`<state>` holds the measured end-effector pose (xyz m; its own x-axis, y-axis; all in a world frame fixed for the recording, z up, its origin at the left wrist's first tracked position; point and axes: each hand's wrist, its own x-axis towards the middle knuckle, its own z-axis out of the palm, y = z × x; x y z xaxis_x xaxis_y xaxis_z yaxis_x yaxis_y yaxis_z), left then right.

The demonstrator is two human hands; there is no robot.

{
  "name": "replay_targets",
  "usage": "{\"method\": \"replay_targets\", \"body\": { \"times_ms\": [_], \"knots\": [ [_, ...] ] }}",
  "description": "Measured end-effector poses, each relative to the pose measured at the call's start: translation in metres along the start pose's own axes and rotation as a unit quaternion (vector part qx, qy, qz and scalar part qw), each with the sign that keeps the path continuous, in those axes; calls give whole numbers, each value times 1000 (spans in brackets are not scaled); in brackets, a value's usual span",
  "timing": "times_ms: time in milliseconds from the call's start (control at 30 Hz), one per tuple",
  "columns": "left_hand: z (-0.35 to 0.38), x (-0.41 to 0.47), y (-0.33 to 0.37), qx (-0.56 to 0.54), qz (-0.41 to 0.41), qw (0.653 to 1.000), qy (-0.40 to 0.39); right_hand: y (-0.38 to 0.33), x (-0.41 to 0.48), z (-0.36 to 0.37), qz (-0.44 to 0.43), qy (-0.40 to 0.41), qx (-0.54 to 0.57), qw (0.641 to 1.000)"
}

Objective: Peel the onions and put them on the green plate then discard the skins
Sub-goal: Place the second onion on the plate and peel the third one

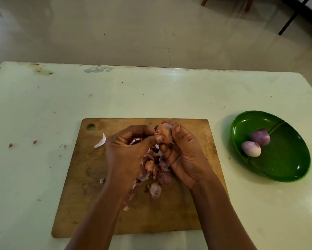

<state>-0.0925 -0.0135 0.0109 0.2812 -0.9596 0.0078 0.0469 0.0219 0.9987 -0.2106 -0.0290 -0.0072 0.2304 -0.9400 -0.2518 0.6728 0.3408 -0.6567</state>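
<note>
Above the wooden cutting board (97, 204), my right hand (184, 152) grips a small onion (165, 133) still in its brownish skin. My left hand (126, 152) pinches the onion's skin at its near end with thumb and fingers. Under my hands lies a heap of purple and tan onion skins (156, 173). A pale skin piece (100, 141) lies alone on the board's left side. To the right, the green plate (287, 166) holds two peeled purple onions, one (251, 149) in front and one (260, 137) behind it.
The board lies on a pale table (43, 114) with small crumbs and stains at the left. Beyond the table's far edge is tiled floor, with chair legs (247, 4) and a dark frame leg (288, 22) at the top right.
</note>
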Motion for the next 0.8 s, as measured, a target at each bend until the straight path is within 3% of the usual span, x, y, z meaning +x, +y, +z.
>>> {"method": "replay_targets", "body": {
  "times_ms": [433, 633, 800],
  "knots": [
    [-8, 3, -6, -30, -31, 995, -91, 0, 3, -15, -32, -79, 18, 996],
    [-9, 4, -8, -74, -88, 985, -132, -2, 1, -13, -25, -98, -3, 995],
    [-5, 4, -8, -89, -96, 987, -94, -4, 0, -11, -33, -79, -5, 996]
  ]
}}
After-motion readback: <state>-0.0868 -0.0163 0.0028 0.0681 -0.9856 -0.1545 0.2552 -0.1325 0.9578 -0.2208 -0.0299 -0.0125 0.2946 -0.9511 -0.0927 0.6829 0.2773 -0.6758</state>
